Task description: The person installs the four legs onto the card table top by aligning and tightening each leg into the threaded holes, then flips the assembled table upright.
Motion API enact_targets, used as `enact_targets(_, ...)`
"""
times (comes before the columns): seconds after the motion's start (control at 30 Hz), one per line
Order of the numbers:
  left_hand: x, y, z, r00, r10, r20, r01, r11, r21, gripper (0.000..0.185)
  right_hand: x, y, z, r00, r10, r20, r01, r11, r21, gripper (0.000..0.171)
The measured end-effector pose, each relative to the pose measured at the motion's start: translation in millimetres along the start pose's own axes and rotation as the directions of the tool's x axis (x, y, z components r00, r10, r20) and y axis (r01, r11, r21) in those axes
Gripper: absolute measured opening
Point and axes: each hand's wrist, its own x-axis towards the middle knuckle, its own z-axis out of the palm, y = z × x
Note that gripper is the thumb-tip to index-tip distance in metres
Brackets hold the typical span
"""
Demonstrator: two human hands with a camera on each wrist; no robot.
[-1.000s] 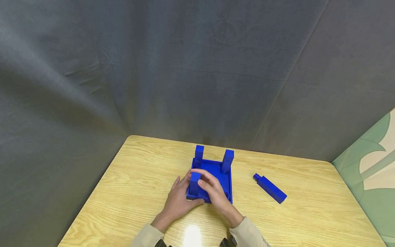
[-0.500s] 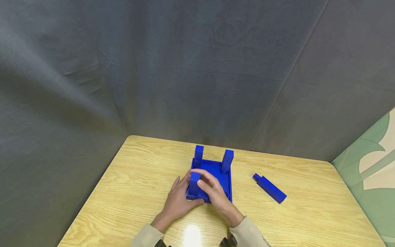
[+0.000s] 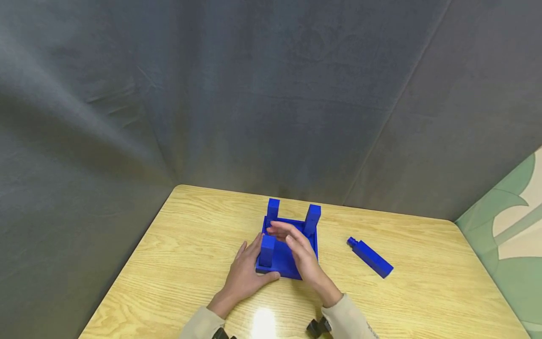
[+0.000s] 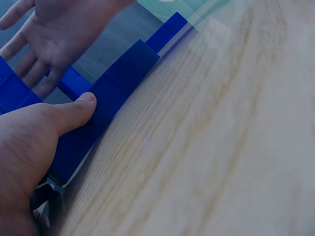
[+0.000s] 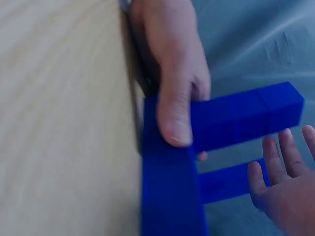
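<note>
A blue square tray-like base (image 3: pixel 284 266) lies on the table, with upright blue posts at three corners: front left (image 3: pixel 267 252), back left (image 3: pixel 273 209) and back right (image 3: pixel 312 220). My left hand (image 3: pixel 245 278) grips the base's front left corner. Its thumb (image 4: pixel 78 114) lies against the front wall, and its fingers run along the left side. Over the base, just right of the front left post, my right hand (image 3: pixel 301 252) holds nothing, fingers spread and apart from the post. The right wrist view shows those fingertips near the post (image 5: pixel 246 115). My right hand hides the base's front right corner.
A loose blue post (image 3: pixel 372 259) with a narrower, notched end lies on the wooden table (image 3: pixel 190 226) to the right of the base. A grey curtain (image 3: pixel 271 103) hangs behind the table's far edge.
My right hand has come off the front left post, its fingers opening as it moved up and right. The left hand and the base have stayed in place.
</note>
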Motion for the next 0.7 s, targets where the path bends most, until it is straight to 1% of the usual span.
enact_targets(0.1, -0.3, -1.1, 0.0, 1.0, -0.003, -0.008, 0.003, 1.0, -0.007, 0.114, 3, -10, -7, 0.999, -0.031, -0.036, 0.028, 0.997, -0.078, 0.05)
enact_targets(0.2, 0.3, -1.3, 1.1, 1.0, -0.012, -0.007, 0.012, 1.0, -0.014, 0.115, 5, -22, -19, 0.993, -0.078, -0.084, 0.067, 0.99, -0.125, 0.05)
enact_targets(0.27, 0.7, -0.9, 2.3, 1.0, -0.018, -0.003, 0.018, 1.0, -0.019, 0.115, 6, -30, -29, 0.984, -0.115, -0.136, 0.097, 0.986, -0.133, 0.047)
enact_targets(0.37, 0.6, 0.2, 3.0, 0.999, -0.036, 0.01, 0.036, 0.999, -0.025, 0.115, 5, -41, -45, 0.959, -0.158, -0.235, 0.131, 0.983, -0.127, 0.041)
enact_targets(0.43, 0.1, 0.5, 2.8, 0.999, -0.051, 0.009, 0.052, 0.998, -0.024, 0.115, 1, -46, -56, 0.94, -0.162, -0.3, 0.127, 0.983, -0.132, 0.037)
enact_targets(0.53, -0.6, 1.1, 1.3, 0.998, -0.07, 0.009, 0.07, 0.997, -0.03, 0.116, -10, -52, -71, 0.917, -0.152, -0.369, 0.096, 0.981, -0.167, 0.033)
enact_targets(0.7, -1.7, 0.7, 0.0, 0.997, -0.071, 0.018, 0.072, 0.997, -0.036, 0.116, -46, -58, -97, 0.888, -0.141, -0.439, 0.031, 0.968, -0.248, 0.03)
